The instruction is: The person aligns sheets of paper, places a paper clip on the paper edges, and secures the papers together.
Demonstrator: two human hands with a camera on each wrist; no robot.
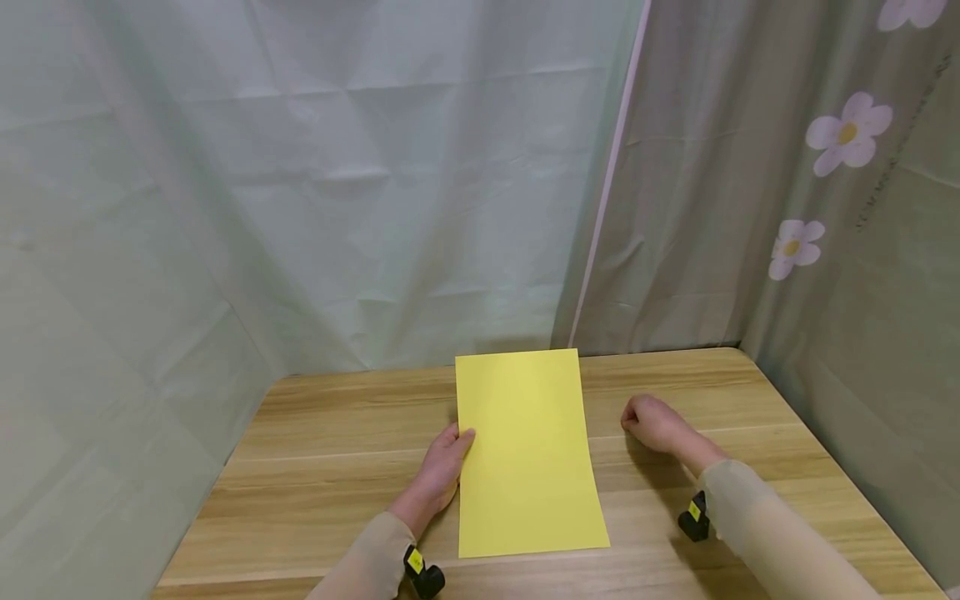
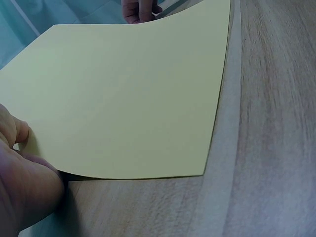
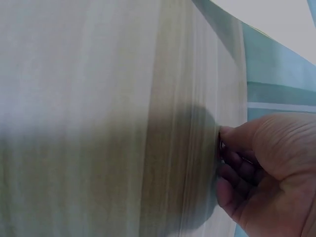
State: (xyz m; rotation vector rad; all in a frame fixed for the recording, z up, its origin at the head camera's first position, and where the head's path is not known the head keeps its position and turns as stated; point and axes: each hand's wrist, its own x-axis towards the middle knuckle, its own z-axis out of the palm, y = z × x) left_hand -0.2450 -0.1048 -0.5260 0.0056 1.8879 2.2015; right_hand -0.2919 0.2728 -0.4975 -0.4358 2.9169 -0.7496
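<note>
A plain yellow sheet of paper is held at its left edge by my left hand, with the thumb on its face and the other fingers behind it. In the left wrist view, the sheet bends gently and its near edge lifts off the table beside the left hand. To the right of the paper and apart from it, my right hand hovers over the table with curled fingers. In the right wrist view, the right hand has its thumb against the bent fingers, and no held thing shows.
The wooden table lies under both hands. Pale curtains hang behind it and along the sides, with printed flowers at the right. A small black camera is strapped to the left wrist, another black camera to the right.
</note>
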